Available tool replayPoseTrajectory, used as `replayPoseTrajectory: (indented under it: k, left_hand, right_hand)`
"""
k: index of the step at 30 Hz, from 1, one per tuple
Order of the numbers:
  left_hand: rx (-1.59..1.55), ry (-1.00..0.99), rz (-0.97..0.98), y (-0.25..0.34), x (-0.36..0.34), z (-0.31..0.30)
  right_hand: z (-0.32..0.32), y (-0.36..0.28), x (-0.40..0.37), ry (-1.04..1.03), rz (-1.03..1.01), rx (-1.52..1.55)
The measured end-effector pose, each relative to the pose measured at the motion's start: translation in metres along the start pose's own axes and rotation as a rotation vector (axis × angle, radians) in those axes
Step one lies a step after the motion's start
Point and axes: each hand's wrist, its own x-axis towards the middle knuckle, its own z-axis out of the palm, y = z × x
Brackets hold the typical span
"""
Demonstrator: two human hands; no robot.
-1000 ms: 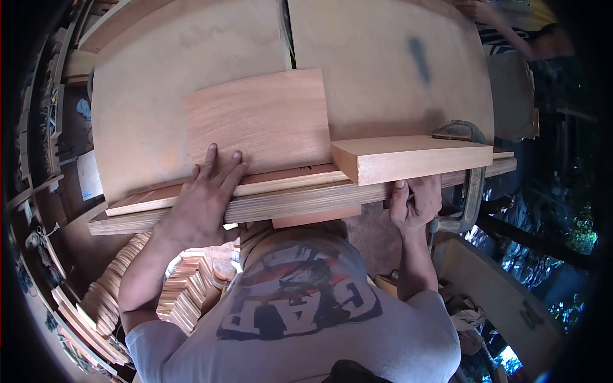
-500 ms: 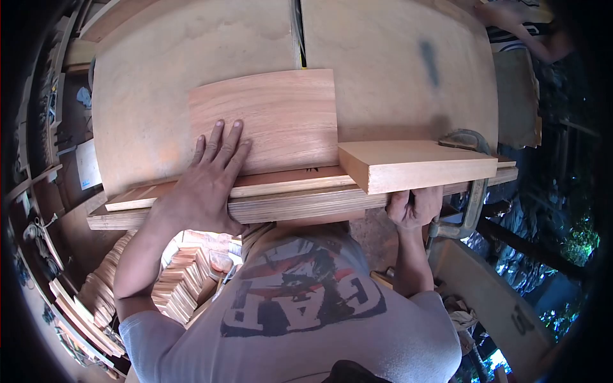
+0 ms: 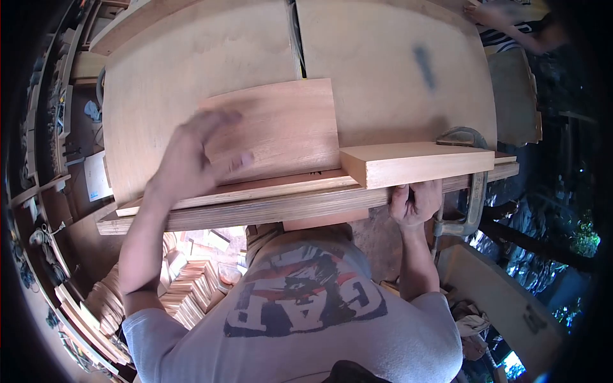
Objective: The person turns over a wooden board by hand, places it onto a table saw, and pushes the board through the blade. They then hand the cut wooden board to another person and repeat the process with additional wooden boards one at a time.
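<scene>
My left hand, blurred, hovers over the left part of a flat reddish wooden board, fingers apart and holding nothing. The board lies on the worktable, its near side by a wooden strip along the front edge. To its right rests a thick pale wooden block. Just below the block's front face, my right hand has curled fingers at the table's front edge; what they grip is hidden. A metal C-clamp sits at the block's right end.
The pale plywood worktable has a dark gap running away from me. Stacked wooden pieces stand below on the left. Another person's arm is at the far right. Shelves with tools line the left side.
My left hand has lifted off the reddish board, where it lay flat, and moved left. My right hand stays below the block. The view has shifted slightly.
</scene>
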Motion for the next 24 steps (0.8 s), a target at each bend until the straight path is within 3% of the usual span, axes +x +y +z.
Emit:
replayPoseTrajectory:
  k: [2,5,10,18,21,24]
  left_hand:
    - [0.211,0.388,-0.053,-0.023,0.035,0.002]
    - [0.115,0.104,-0.202,-0.045,0.063,0.028]
    - [0.125,0.172,-0.051,-0.055,0.066,0.038]
    - [0.297,0.132,-0.061,-0.047,0.052,0.043]
    - [0.452,0.169,0.084,-0.029,0.035,0.058]
    - [0.268,-0.145,0.104,0.011,0.003,0.055]
  right_hand:
    - [0.003,0.001,-0.001,0.025,-0.010,0.003]
    - [0.001,-0.002,0.001,0.010,0.012,-0.017]
    - [0.005,-0.001,0.002,0.036,-0.009,-0.029]
    - [0.006,0.005,-0.005,0.035,-0.035,-0.089]
    - [0.007,0.005,-0.002,0.035,-0.040,-0.083]
    - [0.005,-0.001,0.001,0.025,-0.022,-0.053]
